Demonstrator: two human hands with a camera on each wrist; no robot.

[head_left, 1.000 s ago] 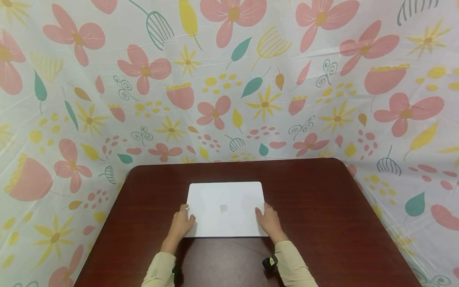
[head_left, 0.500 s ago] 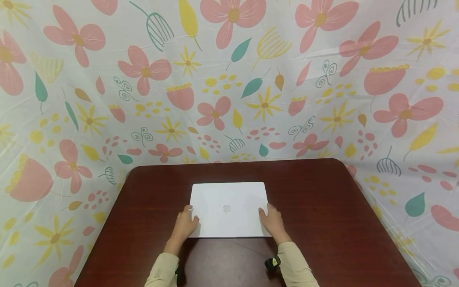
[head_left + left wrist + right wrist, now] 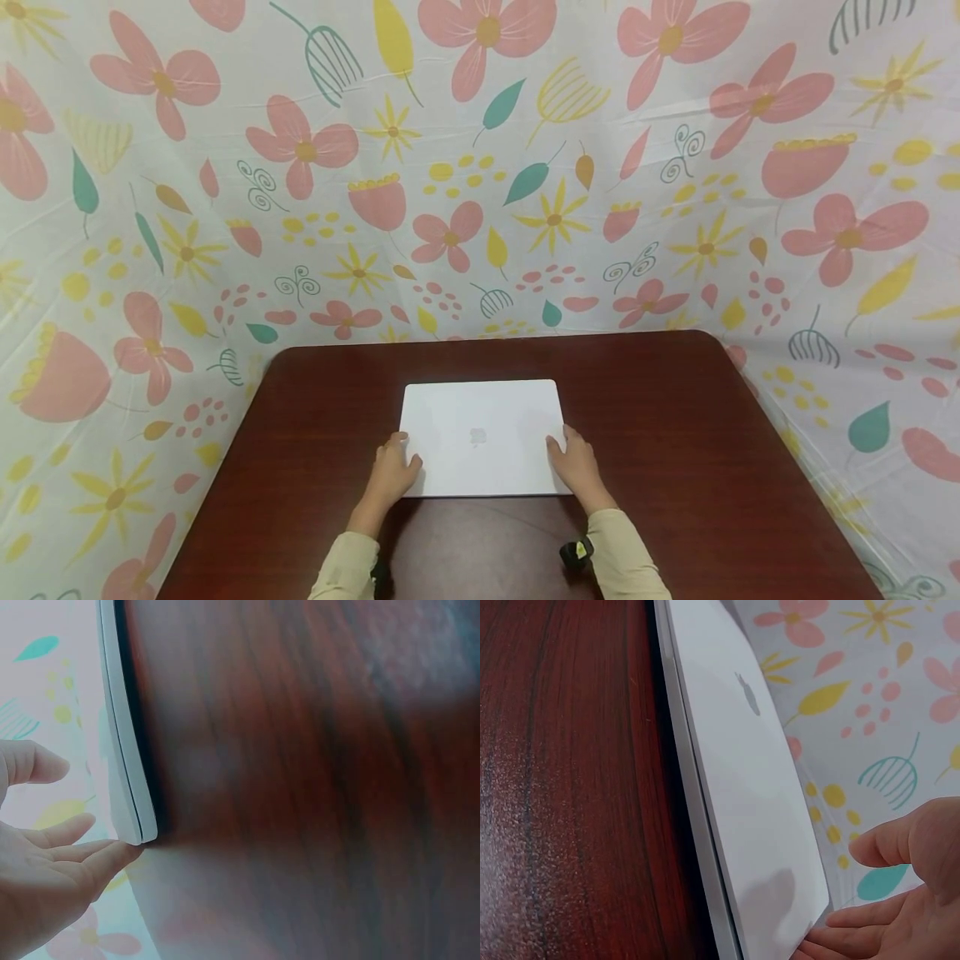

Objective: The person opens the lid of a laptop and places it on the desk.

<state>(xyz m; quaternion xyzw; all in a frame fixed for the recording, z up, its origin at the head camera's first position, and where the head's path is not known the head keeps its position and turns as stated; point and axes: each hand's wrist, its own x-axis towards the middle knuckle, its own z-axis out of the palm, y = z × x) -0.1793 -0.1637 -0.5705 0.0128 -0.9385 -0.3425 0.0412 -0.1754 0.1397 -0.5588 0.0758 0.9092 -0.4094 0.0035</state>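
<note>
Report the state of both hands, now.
Left hand: open, touching the left edge of the closed MacBook, not gripping.
Right hand: open, touching its right edge, not gripping.

The person wears long sleeves in a light sandy colour. The left sleeve [image 3: 345, 568] and the right sleeve [image 3: 626, 557] look like the same plain cloth, with little soft wrinkles. Each one stops at the wrist. The left grip [image 3: 393, 470] and the right grip [image 3: 577, 468] are bare hands with a thumb and fingers. By the right cuff is a small, chunky black box [image 3: 572, 558] with a bright yellow patch [image 3: 581, 550]. By the left cuff is a black thing [image 3: 381, 577], mostly hidden.
</note>
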